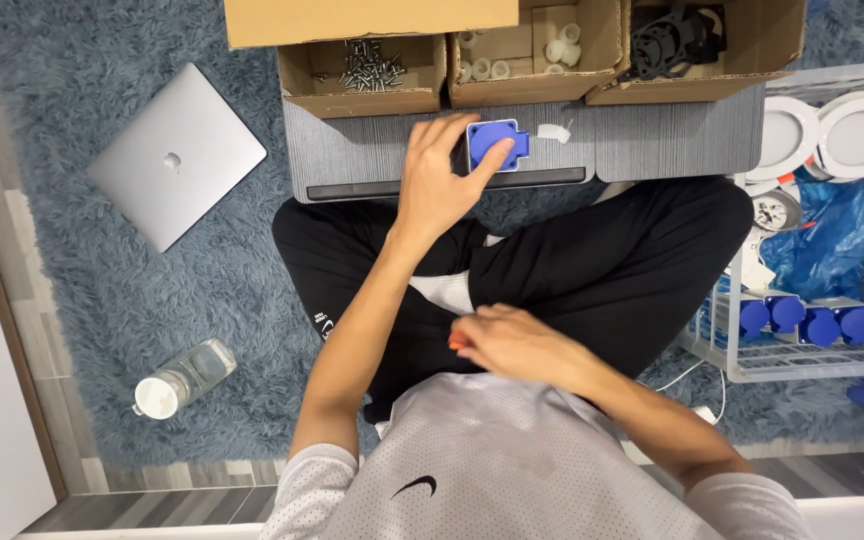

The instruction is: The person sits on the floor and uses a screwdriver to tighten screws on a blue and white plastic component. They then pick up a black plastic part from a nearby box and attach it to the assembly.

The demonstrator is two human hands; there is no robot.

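seated assembly, viewed from the head. left hand (pixel 439 180) rested on a blue socket housing (pixel 499 146) lying on the grey worktop (pixel 372 155), its fingers curled over the part and the thumb at its near edge. right hand (pixel 512 342) sat near the lap, fingers pressed around a small orange item (pixel 455 341), mostly hidden. boxes of screws (pixel 370 62) and white fittings (pixel 542 48) stood behind the worktop. finished-looking blue units (pixel 802 318) lay in a wire basket (pixel 802 362); the held housing appeared not yet fastened.

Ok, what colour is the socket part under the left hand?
Blue, on a dark body; the socket part shows clearly in the head view, under the left hand.
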